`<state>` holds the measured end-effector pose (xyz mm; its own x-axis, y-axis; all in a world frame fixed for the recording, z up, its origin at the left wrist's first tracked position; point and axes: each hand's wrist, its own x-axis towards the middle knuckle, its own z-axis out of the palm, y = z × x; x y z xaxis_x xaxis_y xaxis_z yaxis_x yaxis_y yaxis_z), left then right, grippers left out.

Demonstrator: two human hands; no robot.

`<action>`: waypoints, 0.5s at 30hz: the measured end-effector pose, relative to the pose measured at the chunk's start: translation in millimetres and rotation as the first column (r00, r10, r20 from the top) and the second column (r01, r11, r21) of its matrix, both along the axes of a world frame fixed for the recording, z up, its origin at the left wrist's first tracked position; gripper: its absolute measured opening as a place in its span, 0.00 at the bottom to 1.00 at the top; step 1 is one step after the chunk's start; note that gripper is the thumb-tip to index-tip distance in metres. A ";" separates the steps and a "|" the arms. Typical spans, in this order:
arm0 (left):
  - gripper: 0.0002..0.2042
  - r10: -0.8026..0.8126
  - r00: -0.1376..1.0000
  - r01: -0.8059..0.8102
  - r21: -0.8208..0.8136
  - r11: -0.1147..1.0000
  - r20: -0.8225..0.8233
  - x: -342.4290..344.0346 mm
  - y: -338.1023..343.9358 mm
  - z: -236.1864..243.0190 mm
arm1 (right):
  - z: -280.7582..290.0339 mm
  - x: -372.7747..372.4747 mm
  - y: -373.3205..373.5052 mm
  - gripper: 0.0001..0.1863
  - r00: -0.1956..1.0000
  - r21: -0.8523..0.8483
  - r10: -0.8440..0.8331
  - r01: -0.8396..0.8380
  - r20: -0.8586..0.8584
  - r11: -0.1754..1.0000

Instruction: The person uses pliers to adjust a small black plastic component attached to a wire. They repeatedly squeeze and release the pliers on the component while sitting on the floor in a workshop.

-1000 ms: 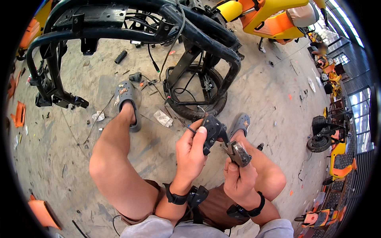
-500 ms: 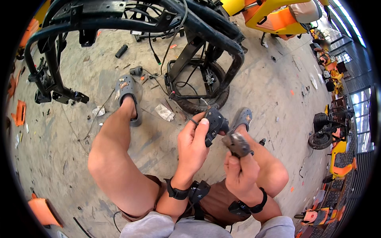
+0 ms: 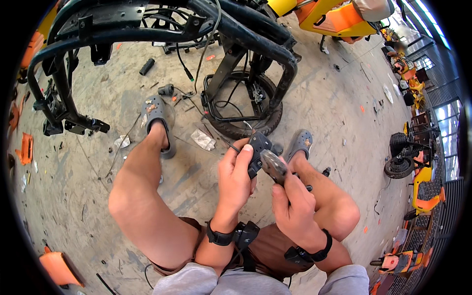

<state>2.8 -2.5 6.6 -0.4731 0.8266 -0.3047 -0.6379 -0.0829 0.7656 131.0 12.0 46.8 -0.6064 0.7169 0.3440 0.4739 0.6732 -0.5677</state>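
My left hand [image 3: 236, 172] is closed round a black plastic switch housing [image 3: 257, 152], its thumb lying along the near face. A thin dark cable runs from the housing toward the wheel. Just right of it, my right hand [image 3: 295, 201] grips a dark grey, rounded object [image 3: 274, 167] whose kind I cannot make out. The grey object's upper end lies close against the housing's right side; whether they touch, I cannot tell. A small black tip sticks out beside the right hand's fingers. Both hands are held between my knees, above the floor.
A black vehicle frame [image 3: 123, 33] with a wheel [image 3: 275, 118] stands ahead. On the concrete lie a black grip [image 3: 147, 67], crumpled white paper [image 3: 203, 139] and orange panels [image 3: 60, 268]. Yellow scooters [image 3: 339, 19] stand far right, beside a dark motorbike [image 3: 403, 147].
My right hand has brought the grey object left and up, close to the housing, and its angle has changed. My left hand keeps hold of the housing, shifted slightly left.
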 end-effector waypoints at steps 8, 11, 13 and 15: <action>0.15 -0.011 0.999 0.012 -0.021 1.000 0.044 1.3 1.9 -3.4 | -3.4 3.0 -1.5 0.26 1.000 0.078 -0.009 0.009 -0.011 0.997; 0.15 -0.020 0.997 0.022 -0.021 1.000 0.068 -0.1 2.0 2.2 | 4.1 1.4 -2.6 0.26 0.998 0.074 -0.042 0.046 -0.057 0.996; 0.15 -0.016 0.999 0.018 -0.044 0.999 0.046 1.4 3.3 -6.0 | 1.7 -0.9 2.8 0.27 0.994 0.045 0.025 -0.030 0.105 0.999; 0.15 -0.051 0.998 0.052 -0.031 0.998 0.030 0.2 2.5 -13.7 | -1.2 0.9 2.9 0.28 0.987 0.022 0.064 -0.068 0.148 0.997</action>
<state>2.9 -0.1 -7.1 -0.4208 0.8395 -0.3439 -0.6626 -0.0255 0.7486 132.0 14.9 45.6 -0.6976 0.6650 0.2666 0.5045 0.7202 -0.4763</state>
